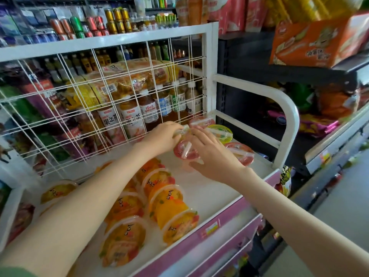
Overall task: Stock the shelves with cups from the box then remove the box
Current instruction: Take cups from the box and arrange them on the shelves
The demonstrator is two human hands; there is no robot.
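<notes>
"At the back right of the shelf (209, 188), what is held?"

"A pink cup (179, 152) is gripped by the right hand (213, 156). The thumb (196, 166) is pressed against its near wall and the fingers (199, 134) are curved over its far side, so the cup is kept between them, tilted, with its lid turned toward the camera. A white spoon (187, 149) is laid across that lid."

"And the left hand (163, 136)?"

"Its fingers are curled round the rim of a pale cup (182, 129), which is held just above the pink cup. What fills it cannot be told."

"What is already stocked?"

"Two more pink cups (241, 154) and a green cup (221, 132) are set upright just behind and to the right of the hands. Orange cups (165, 202) are laid on their sides in rows across the left half of the shelf."

"Can any writing be read?"

"Dark letters are printed on the orange cups' lids, but they are seen upside down and cannot be made out. Behind the wire grid (79, 96), '果之茶' is read on two bottles (132, 120), and '茉莉' on a green-labelled one farther right. An orange carton (315, 43) with a cartoon figure is seen on the dark rack (249, 56) at the upper right, and its characters are too blurred to read."
</notes>
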